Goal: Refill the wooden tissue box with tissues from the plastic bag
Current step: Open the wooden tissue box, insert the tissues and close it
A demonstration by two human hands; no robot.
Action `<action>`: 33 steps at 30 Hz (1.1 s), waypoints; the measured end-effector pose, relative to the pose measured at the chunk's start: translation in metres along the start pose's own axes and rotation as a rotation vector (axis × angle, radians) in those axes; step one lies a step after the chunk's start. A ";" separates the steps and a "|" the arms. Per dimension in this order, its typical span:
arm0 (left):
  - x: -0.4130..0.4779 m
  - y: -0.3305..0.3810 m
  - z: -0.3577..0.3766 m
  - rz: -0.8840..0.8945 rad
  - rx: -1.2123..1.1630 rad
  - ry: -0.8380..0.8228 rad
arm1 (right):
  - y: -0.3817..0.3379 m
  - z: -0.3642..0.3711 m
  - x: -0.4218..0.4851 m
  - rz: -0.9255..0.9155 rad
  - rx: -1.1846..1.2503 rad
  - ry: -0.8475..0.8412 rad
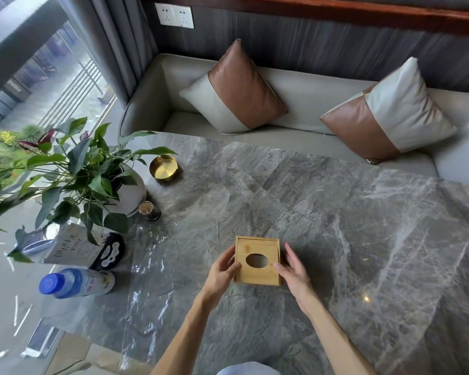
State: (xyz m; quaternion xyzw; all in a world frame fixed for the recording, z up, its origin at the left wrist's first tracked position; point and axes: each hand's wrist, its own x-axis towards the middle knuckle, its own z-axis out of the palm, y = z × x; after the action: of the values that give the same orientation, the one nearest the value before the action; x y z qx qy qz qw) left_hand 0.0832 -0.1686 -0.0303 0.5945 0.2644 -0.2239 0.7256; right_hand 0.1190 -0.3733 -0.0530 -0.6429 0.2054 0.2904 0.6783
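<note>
Flat on table (336, 226) — tissue box (256, 260) oval opening up.

lounge seating area | sofa (295, 109), cushions (236, 90), marble table (336, 212), potted plant (73, 171)

- grey veined marble table (336, 212), glossy, daylight reflecting on it
- pale grey upholstered bench sofa (303, 104) behind table
- two brown-and-cream square cushions (236, 90) on sofa, propped on their corners
- dark grey panelled wall (322, 41), white double socket (174, 15)
- grey curtain (114, 41) beside tall window (46, 77) at left
</note>
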 end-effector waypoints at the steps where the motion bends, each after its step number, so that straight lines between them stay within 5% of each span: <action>1: -0.001 0.001 0.001 0.008 0.022 0.009 | 0.000 0.001 0.000 -0.010 -0.033 0.011; 13: -0.009 -0.010 0.012 0.065 0.545 0.120 | 0.021 0.002 -0.018 -0.156 -0.544 0.157; 17: -0.017 -0.022 0.015 0.331 0.959 0.158 | 0.027 0.009 -0.036 -0.379 -0.921 0.154; 21: -0.031 -0.038 0.025 0.275 1.336 0.101 | 0.047 0.012 -0.051 -0.492 -1.248 0.090; 33: 0.053 0.016 0.013 0.204 1.422 0.073 | -0.011 0.026 0.033 -0.512 -1.352 0.132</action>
State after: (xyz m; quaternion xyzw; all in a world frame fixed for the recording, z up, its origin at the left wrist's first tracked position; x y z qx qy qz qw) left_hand 0.1355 -0.1784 -0.0511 0.9519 0.0218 -0.2532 0.1710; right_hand 0.1487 -0.3431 -0.0636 -0.9658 -0.1355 0.1467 0.1656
